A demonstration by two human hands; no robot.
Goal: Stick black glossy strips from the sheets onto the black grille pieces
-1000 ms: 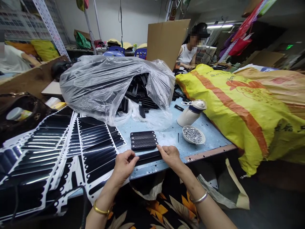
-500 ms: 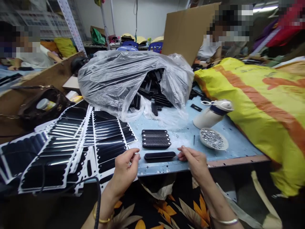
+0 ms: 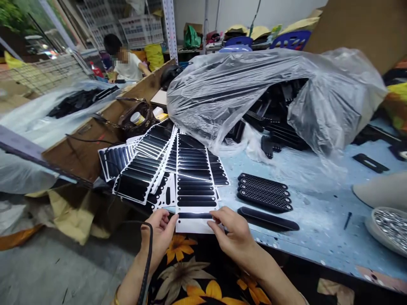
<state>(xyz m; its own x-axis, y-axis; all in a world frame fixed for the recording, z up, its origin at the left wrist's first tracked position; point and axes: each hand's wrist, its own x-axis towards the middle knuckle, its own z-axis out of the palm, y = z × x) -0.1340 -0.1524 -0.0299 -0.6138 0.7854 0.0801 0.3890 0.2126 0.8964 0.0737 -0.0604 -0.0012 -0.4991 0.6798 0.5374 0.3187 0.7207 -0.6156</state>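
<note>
A white sheet of black strip stickers lies at the table's front edge, reaching over it. One black strip sits apart near its lower end. At the left end of that strip is my left hand, thumb stretched out and apart from the bent fingers. Over the right end is my right hand, its index finger and thumb a little apart at the sheet's right side. To the right of it lies a long black rounded bar. Behind the bar stand several black perforated bars in a row.
More sticker sheets overlap at left, before a brown handbag. A clear plastic bag of black parts fills the back. At right are a bowl of small metal pieces and a small dark pin. A person sits beyond.
My view has swung left. Both hands have moved from either side of the single black bar to the sticker sheet. The bar and the row behind it stay on the table.
</note>
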